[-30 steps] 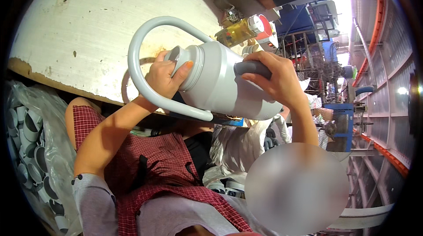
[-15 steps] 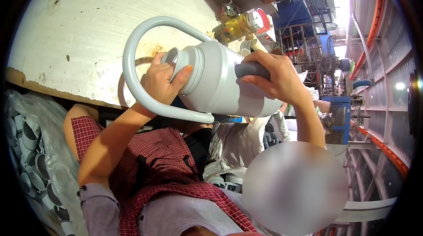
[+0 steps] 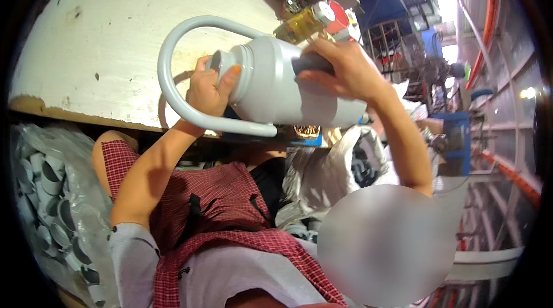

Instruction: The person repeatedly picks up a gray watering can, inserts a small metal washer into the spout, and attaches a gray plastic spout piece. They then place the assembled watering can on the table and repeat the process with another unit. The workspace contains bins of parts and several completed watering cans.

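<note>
A large light-grey plastic jug (image 3: 276, 80) lies on its side over the table's near edge, its mouth toward the left. A long grey carrying loop (image 3: 168, 72) arches from its body around the mouth. My left hand (image 3: 207, 90) is closed round the neck, thumb on the outside; its other fingers are partly hidden at the mouth. Against the jug's side, my right hand (image 3: 351, 72) grips a dark grey handle (image 3: 311, 65) between thumb and fingers. Whether that handle is fixed to the jug, I cannot tell.
The worn white tabletop (image 3: 109, 37) spreads behind the jug. Beyond it stands a bottle of yellow liquid (image 3: 299, 26). A clear plastic bag of grey curved parts (image 3: 49, 193) sits at the left. Near my lap is an open white sack (image 3: 322, 164) with dark parts.
The jug and both hands sit slightly higher and farther left in the view, which has itself shifted. Both grips look the same.
</note>
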The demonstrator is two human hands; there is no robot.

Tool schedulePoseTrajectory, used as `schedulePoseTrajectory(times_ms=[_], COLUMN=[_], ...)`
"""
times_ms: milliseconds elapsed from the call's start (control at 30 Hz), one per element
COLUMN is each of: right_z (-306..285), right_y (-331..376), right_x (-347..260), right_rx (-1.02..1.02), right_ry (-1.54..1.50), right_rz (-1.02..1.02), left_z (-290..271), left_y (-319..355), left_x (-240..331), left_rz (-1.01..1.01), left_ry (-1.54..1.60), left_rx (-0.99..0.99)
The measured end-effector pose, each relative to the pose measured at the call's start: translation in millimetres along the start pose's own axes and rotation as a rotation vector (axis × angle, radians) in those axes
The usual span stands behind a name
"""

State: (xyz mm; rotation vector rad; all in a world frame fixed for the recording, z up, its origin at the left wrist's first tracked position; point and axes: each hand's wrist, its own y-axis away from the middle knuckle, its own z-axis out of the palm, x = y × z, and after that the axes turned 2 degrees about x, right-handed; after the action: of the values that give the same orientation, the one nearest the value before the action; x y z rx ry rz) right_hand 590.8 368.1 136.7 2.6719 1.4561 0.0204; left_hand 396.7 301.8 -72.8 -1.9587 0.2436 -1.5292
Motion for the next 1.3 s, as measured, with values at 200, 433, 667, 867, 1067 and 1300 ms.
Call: schedulePoseTrajectory(times_ms=[200, 433, 667, 867, 1067, 1300], right_z=[-2.4, -3.6, 177.3, 248.1, 244.1, 252.7], right_y=[-13.3, 19.9, 142.1, 124.4, 120.7, 142.3], right_x=[14.3, -16.5, -1.0, 43.1, 43.9, 41.1], right_rx=[0.128, 0.774, 0.541, 0.573, 0.53, 0.574], right_ry=[0.193, 0.095, -0.469, -0.731, -0.414, -0.158], right_rz=[-0.264, -0.284, 0.479, 0.557, 0.483, 0.593], left_z=[1.8, -85.5, -267.4, -271.6, -240.7, -246.0], left_y=[3.5, 11.4, 94.6, 120.1, 126.3, 131.4], left_x=[14.4, 25.3, 70.2, 58.4, 48.1, 41.0], left_rz=[-0.415, -0.547, -0.341, -0.398, -0.422, -0.494], left_ry=[0.255, 0.227, 0.244, 0.2, 0.179, -0.096], left_rx=[0.172, 0.578, 0.587, 0.655, 0.672, 0.738])
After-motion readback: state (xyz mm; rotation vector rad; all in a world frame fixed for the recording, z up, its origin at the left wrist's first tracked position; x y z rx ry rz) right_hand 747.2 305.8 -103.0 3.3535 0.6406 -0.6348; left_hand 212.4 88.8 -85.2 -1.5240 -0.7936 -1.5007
